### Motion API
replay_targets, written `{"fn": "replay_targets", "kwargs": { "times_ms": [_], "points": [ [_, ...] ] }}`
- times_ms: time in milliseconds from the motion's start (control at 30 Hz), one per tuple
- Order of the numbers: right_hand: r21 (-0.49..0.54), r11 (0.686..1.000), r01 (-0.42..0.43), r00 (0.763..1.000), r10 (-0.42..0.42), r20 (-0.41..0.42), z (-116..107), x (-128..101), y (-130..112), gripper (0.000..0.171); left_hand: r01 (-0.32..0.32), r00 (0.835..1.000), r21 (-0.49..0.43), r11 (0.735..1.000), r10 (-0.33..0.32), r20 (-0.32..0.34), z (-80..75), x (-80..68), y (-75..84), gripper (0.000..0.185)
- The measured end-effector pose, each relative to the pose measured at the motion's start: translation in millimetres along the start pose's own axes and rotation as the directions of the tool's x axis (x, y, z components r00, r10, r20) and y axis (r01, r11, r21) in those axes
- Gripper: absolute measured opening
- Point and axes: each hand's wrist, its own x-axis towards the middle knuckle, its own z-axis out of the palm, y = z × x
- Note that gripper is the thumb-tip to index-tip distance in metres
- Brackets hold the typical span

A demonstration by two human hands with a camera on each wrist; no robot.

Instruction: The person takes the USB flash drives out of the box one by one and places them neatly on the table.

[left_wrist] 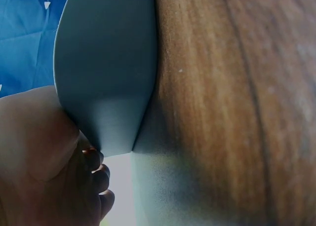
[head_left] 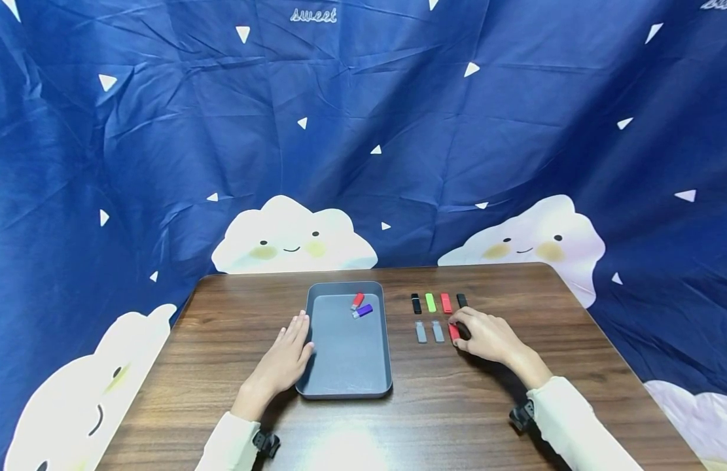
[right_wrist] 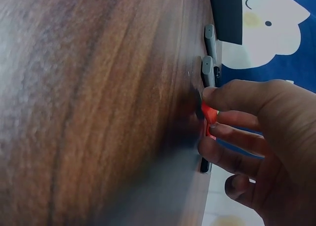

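The red stick [head_left: 453, 331] is lying on the bench [head_left: 457, 405] in the near row, to the right of two grey sticks [head_left: 421, 331], and the right hand [head_left: 487, 337] is closing on it from the right. In the right wrist view the thumb and forefinger are pinching the red stick [right_wrist: 210, 118] between their tips, so this grip is grasping it while it is still sitting on the wood; a black piece [head_left: 464, 331] is lying just beside it under the fingers.

Behind them a far row is sitting: a black cap [head_left: 416, 303], a green cap [head_left: 430, 302], a red cap [head_left: 445, 303] and another black one [head_left: 461, 300].

To the left, the grey tray [head_left: 345, 366] is holding a red stick [head_left: 357, 301] and a purple stick [head_left: 362, 311] touching near its far right corner. The left hand [head_left: 283, 363] is resting flat beside the tray's left rim, fingers straight and relaxed, grasping nothing, its thumb side touching the rim [left_wrist: 106, 88].
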Motion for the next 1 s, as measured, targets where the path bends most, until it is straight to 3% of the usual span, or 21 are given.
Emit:
{"fn": "replay_targets", "kwargs": {
  "times_ms": [367, 567, 800, 1000],
  "points": [
    [0.02, 1.0, -0.008, 1.0, 0.008, -0.005, 2, 0, 2, 0.04, 0.007, 1.0, -0.001, 1.0, -0.007, 0.002, 1.5, 1.2, -1.3, 0.063],
    [0.027, 1.0, -0.013, 1.0, 0.012, 0.006, 1, 0, 4, 0.039, -0.026, 0.999, -0.017, 1.0, 0.025, -0.044, 7.7, 1.9, -6.9, 0.062],
    [0.027, 1.0, -0.012, 1.0, 0.012, -0.019, 1, -2, 5, 0.04, -0.015, 1.0, -0.011, 1.0, 0.014, -0.026, 7.1, 2.8, -7.0, 0.062],
    [0.032, 0.999, -0.014, 1.0, 0.014, -0.011, 2, -3, 6, 0.04, -0.042, 0.998, -0.02, 0.999, 0.041, -0.052, 12.7, 2.3, -12.2, 0.063]
  ]
}}
